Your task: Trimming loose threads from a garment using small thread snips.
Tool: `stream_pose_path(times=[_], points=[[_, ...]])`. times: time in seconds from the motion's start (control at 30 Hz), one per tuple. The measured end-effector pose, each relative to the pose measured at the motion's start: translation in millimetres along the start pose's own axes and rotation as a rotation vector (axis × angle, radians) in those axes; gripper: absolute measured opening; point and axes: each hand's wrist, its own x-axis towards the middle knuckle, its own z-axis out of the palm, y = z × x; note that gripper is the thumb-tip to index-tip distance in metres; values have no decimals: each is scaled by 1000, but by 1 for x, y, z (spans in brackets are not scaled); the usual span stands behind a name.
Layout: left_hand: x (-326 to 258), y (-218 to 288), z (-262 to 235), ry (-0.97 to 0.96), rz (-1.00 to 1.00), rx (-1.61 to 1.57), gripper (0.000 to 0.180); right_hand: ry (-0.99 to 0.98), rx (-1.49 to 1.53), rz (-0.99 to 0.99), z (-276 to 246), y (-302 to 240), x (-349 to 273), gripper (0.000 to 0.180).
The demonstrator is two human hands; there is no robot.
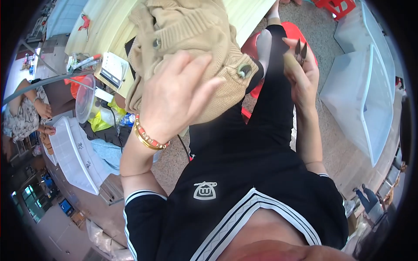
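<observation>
Pale wood of the bench (102, 37) showed beyond the bunched tan cardigan (191, 37), over whose knit the left hand (174, 89) was loosely spread and gripping nothing, too blurred to tell contact, while the right hand (303, 78), to the cardigan's right, curled around small dark snips (299, 50). Speckled floor (322, 37) also lay right of the cardigan, with a red stool (297, 30) near and translucent bins (348, 93) farther off. Left of the cardigan sat a flat white item (116, 67), and the left hand hid part of the knit.

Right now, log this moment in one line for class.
left hand: open, over tan knit cardigan | right hand: gripping thread snips
</observation>
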Motion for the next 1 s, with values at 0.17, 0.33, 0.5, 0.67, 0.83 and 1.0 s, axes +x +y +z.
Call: stream_pose_path(times=[0.17,0.33,0.5,0.67,0.83,1.0], points=[[-2,-22,7,174,-102,-299,20,-106,-51,-106,35,-14,15,29],[2,-80,8,504,-430,-348,31,-237,-127,-186,51,-17,22,30],[-12,-120,23,98,-581,-833,28,-319,-171,-245,80,-26,34,27],[12,-87,15,215,-501,-1060,16,-359,-323,-431,108,-34,40,27],[35,-50,19,287,-302,-1092,14,-278,-284,-629,115,-27,51,31],[35,-45,42,207,-294,-1358,13,-260,-378,-663,98,1,61,33]])
